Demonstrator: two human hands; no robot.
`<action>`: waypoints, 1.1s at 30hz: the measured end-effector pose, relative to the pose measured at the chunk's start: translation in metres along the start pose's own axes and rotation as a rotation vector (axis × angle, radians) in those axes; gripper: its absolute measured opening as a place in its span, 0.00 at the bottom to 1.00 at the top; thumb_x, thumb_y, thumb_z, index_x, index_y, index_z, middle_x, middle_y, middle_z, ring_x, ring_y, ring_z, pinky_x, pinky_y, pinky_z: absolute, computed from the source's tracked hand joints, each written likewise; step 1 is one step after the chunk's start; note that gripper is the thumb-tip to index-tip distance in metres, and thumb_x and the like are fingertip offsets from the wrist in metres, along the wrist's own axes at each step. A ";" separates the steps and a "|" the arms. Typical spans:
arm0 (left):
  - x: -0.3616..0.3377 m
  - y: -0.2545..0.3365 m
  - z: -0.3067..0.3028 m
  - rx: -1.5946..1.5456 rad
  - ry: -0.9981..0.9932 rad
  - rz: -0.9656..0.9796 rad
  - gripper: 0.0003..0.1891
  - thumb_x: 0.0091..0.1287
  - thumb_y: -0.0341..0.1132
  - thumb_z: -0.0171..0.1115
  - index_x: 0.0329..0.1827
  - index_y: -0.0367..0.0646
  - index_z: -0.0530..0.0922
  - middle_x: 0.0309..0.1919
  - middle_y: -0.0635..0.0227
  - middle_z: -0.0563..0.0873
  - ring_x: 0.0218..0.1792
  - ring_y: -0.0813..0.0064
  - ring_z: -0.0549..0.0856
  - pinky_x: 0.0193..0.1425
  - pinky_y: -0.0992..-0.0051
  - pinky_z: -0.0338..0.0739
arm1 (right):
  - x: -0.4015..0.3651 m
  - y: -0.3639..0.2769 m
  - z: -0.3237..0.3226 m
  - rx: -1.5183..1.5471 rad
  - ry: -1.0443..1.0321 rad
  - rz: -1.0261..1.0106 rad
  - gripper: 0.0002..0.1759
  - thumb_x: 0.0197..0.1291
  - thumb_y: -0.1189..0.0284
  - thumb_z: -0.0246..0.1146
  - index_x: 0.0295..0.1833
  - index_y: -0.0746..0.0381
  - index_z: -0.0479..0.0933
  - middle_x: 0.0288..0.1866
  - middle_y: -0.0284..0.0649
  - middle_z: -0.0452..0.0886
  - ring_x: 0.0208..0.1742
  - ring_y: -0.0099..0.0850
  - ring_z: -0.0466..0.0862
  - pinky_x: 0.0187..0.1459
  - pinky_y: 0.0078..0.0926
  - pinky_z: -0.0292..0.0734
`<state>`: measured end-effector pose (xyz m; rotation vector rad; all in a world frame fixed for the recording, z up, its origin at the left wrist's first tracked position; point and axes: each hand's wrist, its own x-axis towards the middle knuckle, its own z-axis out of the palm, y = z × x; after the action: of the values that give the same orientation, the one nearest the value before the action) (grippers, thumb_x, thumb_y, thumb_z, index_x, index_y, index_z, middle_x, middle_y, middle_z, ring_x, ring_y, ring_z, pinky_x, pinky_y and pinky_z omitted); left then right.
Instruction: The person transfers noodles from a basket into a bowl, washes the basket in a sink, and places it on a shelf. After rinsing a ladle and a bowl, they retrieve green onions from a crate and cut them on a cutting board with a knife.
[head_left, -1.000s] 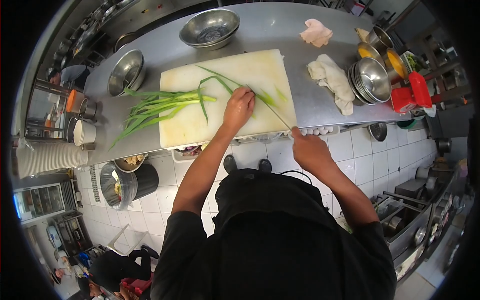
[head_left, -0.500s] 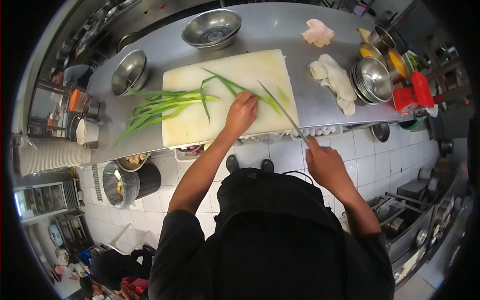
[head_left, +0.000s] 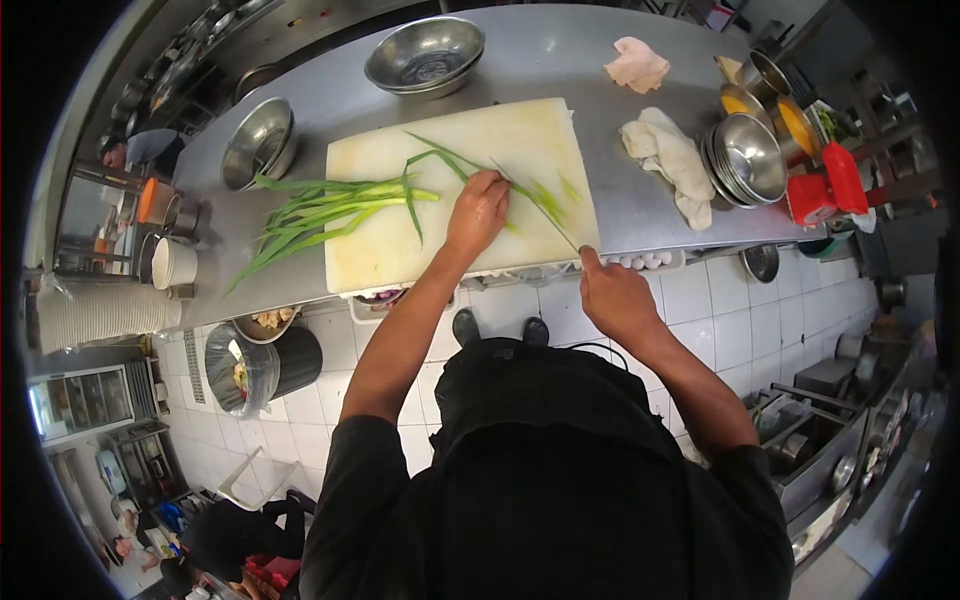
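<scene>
In the head view, the right hand [head_left: 612,292] has come up and left toward the counter edge since half a second ago. The knife [head_left: 537,206], raised then, is now lying low across the greens. The right hand's fingers are wrapping tightly around the knife handle, just off the near edge of the white cutting board [head_left: 470,125]. The left hand [head_left: 478,208] is pressing down with curled fingers on the long green onion leaves [head_left: 447,158] in the middle of the board, right beside the blade. Short cut pieces [head_left: 552,197] are lying just right of the blade. A bundle of green onions [head_left: 325,207] is resting over the board's left edge, near a steel bowl [head_left: 258,142]. A white cloth [head_left: 665,160] is lying on the counter [head_left: 560,50] to the right.
</scene>
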<state>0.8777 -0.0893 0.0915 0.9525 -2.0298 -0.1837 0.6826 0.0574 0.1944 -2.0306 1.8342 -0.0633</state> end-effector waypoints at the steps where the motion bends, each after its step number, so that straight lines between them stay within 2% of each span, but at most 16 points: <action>1: 0.000 0.000 0.001 -0.006 -0.003 0.003 0.08 0.54 0.21 0.62 0.37 0.35 0.82 0.37 0.59 0.80 0.42 0.58 0.80 0.47 0.65 0.78 | 0.000 0.001 0.000 -0.015 -0.005 0.001 0.17 0.60 0.74 0.53 0.54 0.68 0.67 0.28 0.56 0.81 0.32 0.53 0.83 0.36 0.50 0.77; 5: -0.001 0.001 -0.001 0.009 -0.016 -0.036 0.08 0.54 0.21 0.63 0.37 0.35 0.82 0.39 0.59 0.81 0.43 0.57 0.81 0.48 0.65 0.79 | 0.002 -0.001 0.000 -0.026 0.000 -0.037 0.18 0.60 0.73 0.52 0.55 0.68 0.67 0.28 0.56 0.81 0.32 0.53 0.84 0.36 0.50 0.78; 7: -0.001 0.000 -0.001 0.022 -0.043 -0.057 0.08 0.54 0.21 0.63 0.37 0.35 0.83 0.41 0.58 0.82 0.44 0.57 0.82 0.49 0.65 0.79 | 0.004 -0.002 -0.001 0.001 -0.031 -0.021 0.16 0.63 0.72 0.52 0.54 0.67 0.66 0.25 0.55 0.80 0.31 0.55 0.82 0.36 0.54 0.76; 10: -0.002 -0.001 -0.001 0.005 -0.031 -0.036 0.08 0.55 0.21 0.63 0.37 0.35 0.83 0.41 0.58 0.82 0.44 0.57 0.82 0.49 0.65 0.79 | 0.008 -0.001 0.001 -0.004 -0.061 -0.003 0.16 0.63 0.72 0.52 0.54 0.68 0.65 0.26 0.56 0.81 0.32 0.55 0.82 0.37 0.55 0.76; 14: -0.001 0.000 -0.001 0.014 -0.031 -0.031 0.07 0.55 0.21 0.63 0.37 0.35 0.82 0.42 0.58 0.82 0.44 0.57 0.82 0.49 0.66 0.80 | 0.008 -0.001 -0.002 -0.009 -0.085 0.003 0.16 0.60 0.74 0.52 0.53 0.68 0.67 0.29 0.57 0.82 0.34 0.54 0.84 0.38 0.52 0.78; 17: -0.001 0.001 -0.002 0.011 -0.035 -0.033 0.07 0.55 0.21 0.63 0.37 0.35 0.82 0.41 0.58 0.82 0.44 0.57 0.82 0.48 0.66 0.80 | -0.005 0.001 -0.009 -0.003 -0.071 0.002 0.16 0.58 0.74 0.53 0.51 0.68 0.67 0.29 0.58 0.82 0.34 0.56 0.84 0.38 0.53 0.78; 19: 0.000 -0.001 -0.002 0.001 -0.032 -0.038 0.08 0.55 0.21 0.63 0.37 0.35 0.82 0.41 0.58 0.82 0.43 0.57 0.82 0.48 0.65 0.80 | -0.027 0.000 -0.025 0.014 -0.173 0.083 0.14 0.57 0.75 0.53 0.49 0.69 0.68 0.29 0.59 0.81 0.34 0.57 0.83 0.39 0.53 0.78; 22: 0.002 -0.010 -0.004 0.063 -0.018 -0.066 0.06 0.53 0.21 0.63 0.34 0.36 0.82 0.38 0.60 0.81 0.43 0.59 0.81 0.48 0.65 0.79 | -0.045 0.011 -0.029 -0.005 -0.210 0.113 0.13 0.57 0.75 0.54 0.47 0.68 0.68 0.29 0.60 0.81 0.33 0.59 0.82 0.39 0.54 0.77; 27: 0.002 -0.010 -0.014 0.081 -0.096 -0.046 0.09 0.50 0.20 0.63 0.36 0.35 0.81 0.38 0.59 0.80 0.43 0.57 0.80 0.49 0.64 0.78 | -0.044 0.019 -0.023 0.063 -0.112 0.046 0.12 0.63 0.71 0.53 0.48 0.68 0.68 0.27 0.59 0.80 0.33 0.59 0.82 0.39 0.55 0.76; 29: -0.005 0.004 -0.013 0.029 -0.123 -0.014 0.10 0.49 0.20 0.63 0.36 0.35 0.81 0.38 0.59 0.80 0.43 0.57 0.80 0.50 0.64 0.78 | -0.042 0.017 -0.020 0.088 -0.008 0.074 0.13 0.65 0.70 0.52 0.49 0.68 0.68 0.26 0.58 0.80 0.32 0.60 0.81 0.38 0.56 0.75; 33: -0.007 0.024 -0.006 -0.044 -0.109 0.022 0.10 0.51 0.19 0.62 0.37 0.34 0.81 0.39 0.58 0.79 0.43 0.57 0.79 0.49 0.64 0.77 | -0.036 0.014 -0.018 0.134 -0.009 0.050 0.13 0.65 0.70 0.52 0.50 0.68 0.68 0.26 0.58 0.80 0.30 0.59 0.81 0.36 0.57 0.74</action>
<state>0.8716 -0.0665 0.1014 0.9100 -2.1257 -0.2728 0.6594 0.0864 0.2145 -1.8903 1.8238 -0.1581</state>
